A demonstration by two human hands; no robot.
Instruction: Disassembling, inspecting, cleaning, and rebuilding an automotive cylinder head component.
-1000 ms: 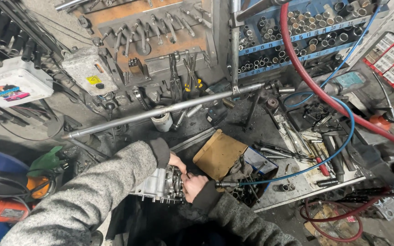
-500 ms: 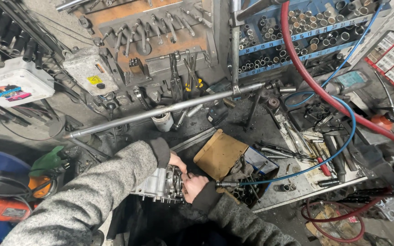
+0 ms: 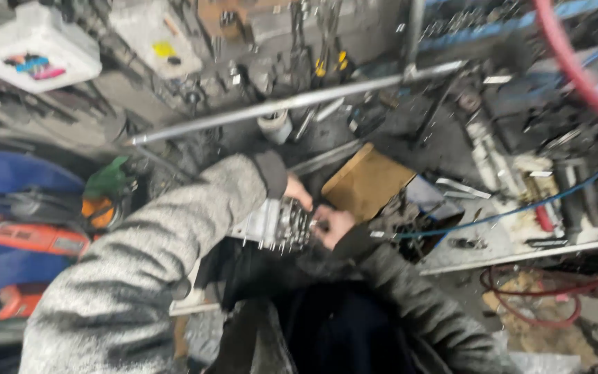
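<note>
Since the earlier frame the view has been swung down and blurred; both hands have stayed on the metal housing. It is gripped by left hand and right hand before the bench. A slip could drop it. Finger positions cannot be told through blur.

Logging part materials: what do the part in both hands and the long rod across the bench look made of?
Grey ribbed block between left hand and right hand: probably cast metal, dull silver-grey with finned edges; blur hides detail. Long thin grey rod: likely steel or aluminium tube, smooth with a pale sheen.
</note>
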